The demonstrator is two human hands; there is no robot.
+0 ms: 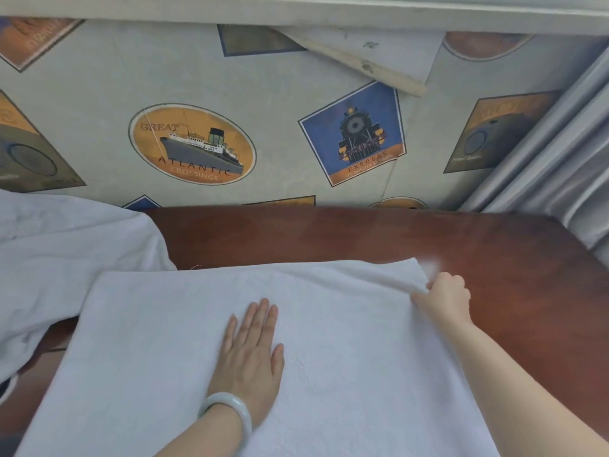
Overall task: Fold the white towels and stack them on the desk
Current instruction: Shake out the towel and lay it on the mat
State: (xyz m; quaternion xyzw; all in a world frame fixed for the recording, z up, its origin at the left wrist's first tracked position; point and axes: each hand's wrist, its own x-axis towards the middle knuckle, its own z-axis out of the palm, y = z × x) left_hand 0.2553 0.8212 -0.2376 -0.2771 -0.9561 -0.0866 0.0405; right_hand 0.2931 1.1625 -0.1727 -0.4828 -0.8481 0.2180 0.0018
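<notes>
Desk bears towel: left grip flat on it, right grip pinching its corner.

Past the hands I see bare desk up to the papered wall. Right of the right hand the wood lies open as far as the curtain. Left of the left hand a crumpled white heap blocks the way. Under both, the towel covers the desk.

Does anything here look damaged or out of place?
Yes. The wallpaper behind the desk is peeling near the top: a flap hangs loose above the train picture. At the left, a white cloth lies rumpled. The towel being folded lies flat.
</notes>
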